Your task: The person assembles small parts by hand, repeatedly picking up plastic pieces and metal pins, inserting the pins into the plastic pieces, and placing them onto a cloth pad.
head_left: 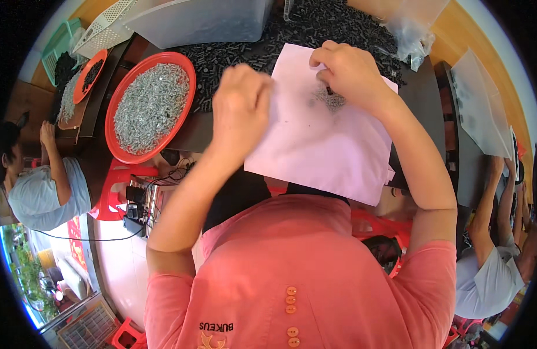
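The dark table (422, 87) spans the upper half of the frame. A heap of small black parts (315, 26) covers its top centre, with a clear plastic bin (204, 20) at the upper left of the heap and a crumpled clear bag (411, 35) at the upper right. A white paper sheet (321, 145) lies at centre, overhanging the near table edge. A round red tray (114, 125) filled with small silver parts (152, 104) sits at centre left; a smaller red dish (89, 78) lies beyond it at upper left. The floor at lower left is pale tile, with a red stool (114, 192) under the tray.

The left hand (242, 107) is clenched in a fist at the sheet's left edge; what it grips cannot be told. The right hand (350, 72) pinches a small dark part (329, 90) over a little pile of silver parts (335, 100) in the sheet's upper area.
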Action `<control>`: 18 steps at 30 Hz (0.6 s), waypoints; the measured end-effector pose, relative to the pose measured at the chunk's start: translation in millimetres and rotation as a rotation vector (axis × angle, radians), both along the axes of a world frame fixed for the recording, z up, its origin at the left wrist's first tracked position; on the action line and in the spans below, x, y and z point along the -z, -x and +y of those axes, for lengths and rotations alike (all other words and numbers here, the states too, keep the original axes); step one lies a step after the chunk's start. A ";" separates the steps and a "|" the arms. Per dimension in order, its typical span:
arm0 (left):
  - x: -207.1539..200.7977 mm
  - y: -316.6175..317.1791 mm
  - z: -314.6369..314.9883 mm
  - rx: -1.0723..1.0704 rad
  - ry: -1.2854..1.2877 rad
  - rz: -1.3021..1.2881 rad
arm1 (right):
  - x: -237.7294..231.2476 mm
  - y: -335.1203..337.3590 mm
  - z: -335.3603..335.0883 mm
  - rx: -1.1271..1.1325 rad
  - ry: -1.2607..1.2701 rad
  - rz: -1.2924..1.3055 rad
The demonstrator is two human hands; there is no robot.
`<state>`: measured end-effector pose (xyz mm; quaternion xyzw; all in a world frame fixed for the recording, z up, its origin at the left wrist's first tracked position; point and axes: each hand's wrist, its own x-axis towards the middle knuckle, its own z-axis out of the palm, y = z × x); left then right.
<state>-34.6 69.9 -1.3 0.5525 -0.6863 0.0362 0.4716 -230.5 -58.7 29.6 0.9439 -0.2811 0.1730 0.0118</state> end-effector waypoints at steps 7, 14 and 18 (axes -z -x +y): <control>-5.6 -18.4 -79.8 -0.250 -0.181 -0.355 | -13.3 19.5 5.1 -0.061 -0.312 -0.032; 5.0 -14.7 -99.1 -0.217 -0.274 -0.407 | 2.9 18.3 16.8 -0.221 -0.118 -0.051; -0.1 -18.7 -102.3 -0.211 -0.382 -0.252 | 21.4 5.9 22.6 -0.286 0.003 0.030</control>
